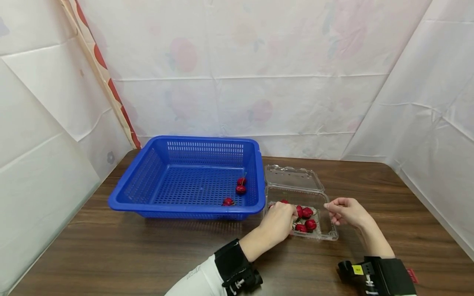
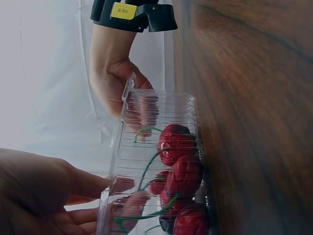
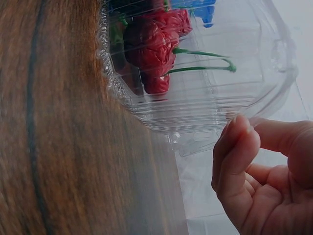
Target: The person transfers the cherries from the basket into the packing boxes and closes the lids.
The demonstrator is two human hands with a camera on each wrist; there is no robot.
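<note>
Clear box (image 1: 314, 200) held from the right

Box sits lower right of the frame, lid (image 1: 293, 178) folded back, apparently for access; cherries (image 1: 310, 225) inside, a few in the blue basket (image 1: 185, 208), left of it. Right hand (image 1: 346, 211) pinches the rim (image 1: 334, 236), presumably steadying light plastic. Left hand (image 1: 278, 222) dips inside, fingers bent; whether gripping a cherry, cannot tell.
</note>
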